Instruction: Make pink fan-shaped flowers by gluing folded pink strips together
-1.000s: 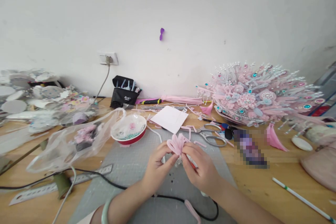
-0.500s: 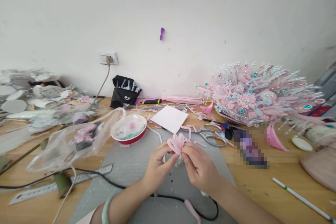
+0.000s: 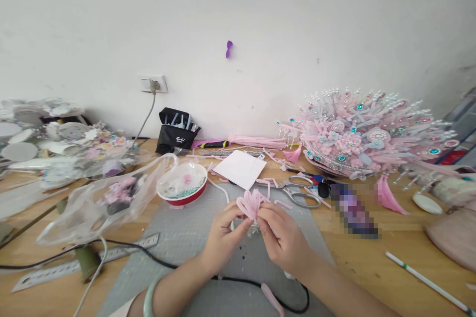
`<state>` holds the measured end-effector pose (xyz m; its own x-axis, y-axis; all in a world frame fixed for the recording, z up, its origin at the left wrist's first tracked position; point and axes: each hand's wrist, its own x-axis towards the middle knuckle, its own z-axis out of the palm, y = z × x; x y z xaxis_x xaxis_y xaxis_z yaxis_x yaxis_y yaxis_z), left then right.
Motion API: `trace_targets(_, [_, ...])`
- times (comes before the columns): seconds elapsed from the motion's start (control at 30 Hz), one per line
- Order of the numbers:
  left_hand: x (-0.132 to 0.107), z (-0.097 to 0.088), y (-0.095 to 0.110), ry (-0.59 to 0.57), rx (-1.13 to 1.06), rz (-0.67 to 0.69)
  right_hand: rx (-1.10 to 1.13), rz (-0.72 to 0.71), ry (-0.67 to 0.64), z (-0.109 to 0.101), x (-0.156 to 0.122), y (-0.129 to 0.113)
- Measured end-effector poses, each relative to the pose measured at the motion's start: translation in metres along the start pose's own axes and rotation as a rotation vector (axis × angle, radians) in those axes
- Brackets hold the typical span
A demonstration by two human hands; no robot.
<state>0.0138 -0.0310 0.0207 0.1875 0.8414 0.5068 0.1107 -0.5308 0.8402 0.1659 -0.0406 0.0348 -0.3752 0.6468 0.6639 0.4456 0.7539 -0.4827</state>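
Note:
Both of my hands meet over the grey cutting mat (image 3: pixel 193 237) and pinch a small pink looped chenille flower (image 3: pixel 251 203). My left hand (image 3: pixel 223 235) grips its base from the left, fingers curled; a pale green bangle sits on that wrist. My right hand (image 3: pixel 284 235) pinches the same flower from the right. Something small and silvery hangs under the flower between my fingers; I cannot make it out.
Scissors (image 3: pixel 297 190) and a white card (image 3: pixel 241 168) lie just beyond my hands. A red-rimmed bowl (image 3: pixel 182 183) and a plastic bag (image 3: pixel 104 203) sit to the left, a large pink beaded headpiece (image 3: pixel 364 133) at the right. A black cable (image 3: pixel 230 280) and ruler (image 3: pixel 85 260) lie near.

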Motion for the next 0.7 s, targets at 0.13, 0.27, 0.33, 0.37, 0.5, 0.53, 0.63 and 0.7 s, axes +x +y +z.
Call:
trace_targets(0.13, [0.0001,0.0000,-0.0006,-0.004,-0.006,-0.021,-0.001,0.005,0.013,0.0005,0.0001,-0.0002])
trace_targets(0.27, [0.0005,0.0002,-0.0013,-0.012,-0.018,-0.039,-0.016,0.001,0.022,0.0003,0.0007,0.0000])
trace_targets(0.33, [0.0006,0.0006,-0.0018,-0.018,-0.024,-0.045,-0.026,-0.004,0.022,-0.0001,0.0007,0.0002])
trace_targets(0.37, [0.0005,0.0008,-0.0022,-0.023,-0.028,-0.048,-0.031,-0.010,0.023,-0.0003,0.0006,0.0003])
trace_targets(0.5, [0.0001,0.0015,-0.0037,-0.019,-0.032,-0.064,-0.053,-0.031,0.038,-0.0008,0.0000,0.0004])
trace_targets(0.53, [0.0001,0.0015,-0.0037,-0.017,-0.032,-0.069,-0.057,-0.035,0.040,-0.0008,-0.0002,0.0004])
trace_targets(0.63, [0.0002,0.0015,-0.0026,-0.021,-0.040,-0.078,-0.070,-0.042,0.039,-0.0006,-0.0006,0.0005])
trace_targets(0.7, [0.0005,0.0015,-0.0015,-0.024,-0.048,-0.077,-0.076,-0.043,0.035,-0.0004,-0.0006,0.0007])
